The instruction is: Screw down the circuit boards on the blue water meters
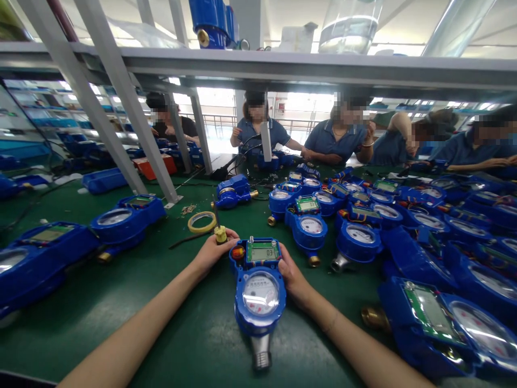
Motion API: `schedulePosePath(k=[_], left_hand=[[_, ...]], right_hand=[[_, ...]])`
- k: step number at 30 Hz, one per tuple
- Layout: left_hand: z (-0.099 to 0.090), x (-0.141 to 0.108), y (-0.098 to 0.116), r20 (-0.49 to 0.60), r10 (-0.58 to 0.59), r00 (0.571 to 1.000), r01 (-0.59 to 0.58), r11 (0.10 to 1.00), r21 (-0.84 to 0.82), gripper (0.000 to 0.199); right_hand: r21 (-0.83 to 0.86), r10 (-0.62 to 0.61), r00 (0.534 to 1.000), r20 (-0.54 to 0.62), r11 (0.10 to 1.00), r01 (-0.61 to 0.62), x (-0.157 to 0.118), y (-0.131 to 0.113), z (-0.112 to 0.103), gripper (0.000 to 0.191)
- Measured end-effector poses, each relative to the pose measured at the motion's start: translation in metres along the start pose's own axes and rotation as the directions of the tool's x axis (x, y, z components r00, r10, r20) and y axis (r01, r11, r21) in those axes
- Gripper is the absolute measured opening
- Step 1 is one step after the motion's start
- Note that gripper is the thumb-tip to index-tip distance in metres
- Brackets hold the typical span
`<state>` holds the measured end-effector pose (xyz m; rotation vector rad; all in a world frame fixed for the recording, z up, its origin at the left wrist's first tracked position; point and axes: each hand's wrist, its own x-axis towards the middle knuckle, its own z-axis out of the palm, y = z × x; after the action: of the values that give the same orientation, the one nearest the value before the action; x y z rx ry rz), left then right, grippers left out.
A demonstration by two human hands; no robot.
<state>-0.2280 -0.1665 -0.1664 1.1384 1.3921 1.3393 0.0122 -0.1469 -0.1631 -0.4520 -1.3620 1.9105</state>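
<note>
A blue water meter (pixel 258 293) with a round dial and a brass-free silver pipe end lies on the green bench mat, directly in front of me. Its open top shows a green circuit board with an LCD display (pixel 258 251). My right hand (pixel 293 271) grips the meter's right side. My left hand (pixel 212 251) rests by the meter's upper left side, its fingers closed around a yellow-handled screwdriver (pixel 220 234) whose thin shaft points up and away.
Several blue meters crowd the green mat (pixel 194 345) on both sides, and a roll of yellow tape (pixel 202 222) lies near my left hand. Several co-workers (pixel 339 134) sit across the bench. A grey metal shelf (pixel 283 64) with slanted supports spans overhead.
</note>
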Motion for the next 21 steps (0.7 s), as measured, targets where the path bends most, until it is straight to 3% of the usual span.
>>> schedulePosePath(k=[15,21], left_hand=[[-0.003,0.000,0.004,-0.129,0.071,0.989,-0.061,0.995,0.077,0.037],[-0.007,-0.004,0.021,-0.122,0.079,0.989,-0.069,0.994,0.079,0.035]], right_hand=[[0.081,-0.015,1.000,-0.004,0.997,0.015,-0.008,-0.001,0.007,0.064],[0.037,-0.035,0.999,-0.024,0.999,0.035,-0.016,-0.005,0.011,0.064]])
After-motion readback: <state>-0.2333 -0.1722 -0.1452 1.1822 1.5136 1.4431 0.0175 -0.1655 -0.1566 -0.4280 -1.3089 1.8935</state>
